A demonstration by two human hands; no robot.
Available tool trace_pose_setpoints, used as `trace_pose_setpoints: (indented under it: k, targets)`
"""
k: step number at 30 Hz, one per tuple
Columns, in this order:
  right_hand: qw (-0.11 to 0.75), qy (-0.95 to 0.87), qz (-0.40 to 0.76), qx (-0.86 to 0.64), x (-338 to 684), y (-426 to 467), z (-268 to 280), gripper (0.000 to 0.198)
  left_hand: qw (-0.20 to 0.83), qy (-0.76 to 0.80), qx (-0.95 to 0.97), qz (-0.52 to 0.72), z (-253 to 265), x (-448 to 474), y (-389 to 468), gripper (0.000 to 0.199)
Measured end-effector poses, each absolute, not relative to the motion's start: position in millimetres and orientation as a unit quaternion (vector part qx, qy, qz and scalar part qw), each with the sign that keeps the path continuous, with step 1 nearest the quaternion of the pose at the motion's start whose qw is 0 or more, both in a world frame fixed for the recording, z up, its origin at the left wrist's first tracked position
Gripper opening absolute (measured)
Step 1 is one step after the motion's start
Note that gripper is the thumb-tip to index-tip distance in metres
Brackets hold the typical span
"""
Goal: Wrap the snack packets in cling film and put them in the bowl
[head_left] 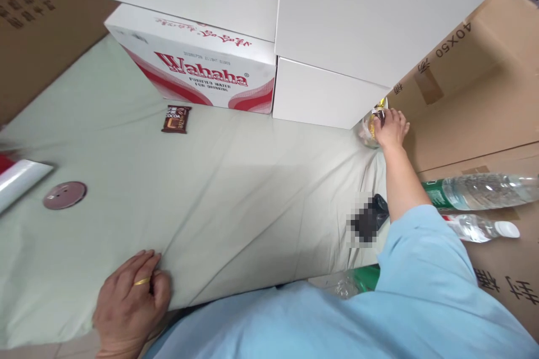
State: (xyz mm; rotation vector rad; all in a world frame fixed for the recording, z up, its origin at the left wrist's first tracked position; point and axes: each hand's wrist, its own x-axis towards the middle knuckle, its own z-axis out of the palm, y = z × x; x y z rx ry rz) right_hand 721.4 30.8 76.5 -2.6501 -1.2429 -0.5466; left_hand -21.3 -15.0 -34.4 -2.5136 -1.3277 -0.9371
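You are in a makeshift corner, perhaps a storeroom; the exact kind is unclear. Around your cloth-covered desk [252, 190] stand printed brown cartons [467, 90], plain white boxes [337, 17] and a Wahaha water carton [202, 70], above tiled floor [76, 349].

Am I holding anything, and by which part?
Your right hand is over the clear container; any grip can't be told. Your left hand holds nothing visible.

Table [236, 185]: one may pass over the middle | far edge: water box [210, 76] and white boxes [328, 92] make a wall | right edge: big carton [471, 95] blocks | far right corner: right hand [391, 127] occupies
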Motion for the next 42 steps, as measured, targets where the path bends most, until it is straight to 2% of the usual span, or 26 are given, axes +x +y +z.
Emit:
trace_pose_setpoints:
  k: [3, 6, 8, 14, 18, 22, 33, 42]
  targets:
    - [0.138, -0.413, -0.25, -0.865, 717.2, 13.1, 79.1, 0.056, 0.072, -0.455, -0.832, -0.309, -35.2, -20.7, -16.6, 0.051]
    - [0.231, -0.361, -0.312, -0.848, 706.3, -10.8, 73.8, 0.042, 0.081, -0.45, -0.835, -0.307, -33.7, -19.2, -17.3, 0.049]
    - [0.262, -0.324, -0.314, -0.853, 695.3, -25.2, 63.3, 0.034, 0.085, -0.445, -0.835, -0.31, -32.6, -18.5, -17.3, 0.052]
    - [0.243, -0.334, -0.221, -0.884, 680.9, -35.8, 15.8, 0.044, 0.092, -0.436, -0.84, -0.309, -31.8, -18.1, -16.5, 0.055]
    - [0.239, -0.33, -0.197, -0.891, 699.5, -18.0, 1.3, 0.039, 0.099, -0.438, -0.839, -0.306, -30.5, -17.0, -16.2, 0.058]
    - [0.221, -0.317, -0.176, -0.905, 723.1, 10.5, 3.2, 0.036, 0.103, -0.44, -0.841, -0.297, -29.0, -16.9, -16.2, 0.062]
    - [0.21, -0.312, -0.147, -0.915, 766.8, 76.6, 8.1, 0.048, 0.028, -0.471, -0.837, -0.276, -28.2, -18.9, -19.2, 0.083]
    - [0.206, -0.301, -0.122, -0.923, 794.5, 108.3, 18.2, 0.055, 0.028, -0.448, -0.85, -0.274, -24.9, -19.4, -15.8, 0.084]
